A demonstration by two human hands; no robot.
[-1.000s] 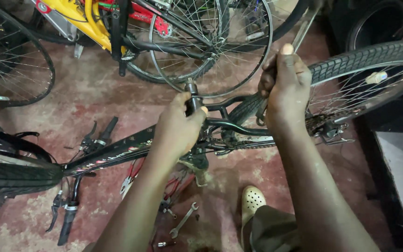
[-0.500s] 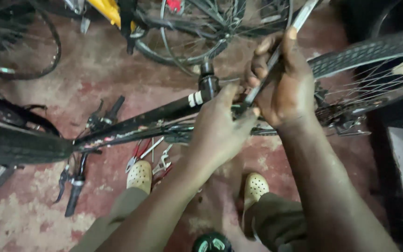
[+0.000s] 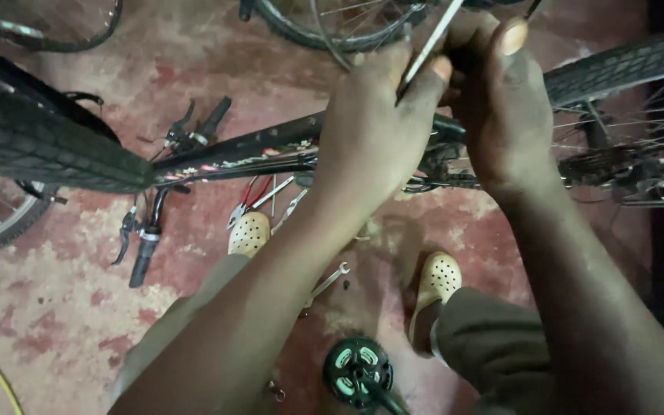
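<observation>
1. Head view: the left hand (image 3: 370, 131) reaches in from below, forearm slanting upward, fingers closed around a thin metal rod (image 3: 428, 42) above the black bicycle frame (image 3: 247, 150).
2. The right hand (image 3: 505, 107) sits just beside the left, above the frame's rear end, fingers curled together; whether they grip the rod cannot be told.
3. Below the frame lie red-handled pliers (image 3: 244, 204), a wrench (image 3: 328, 280) and a pedal (image 3: 357, 373).
</observation>
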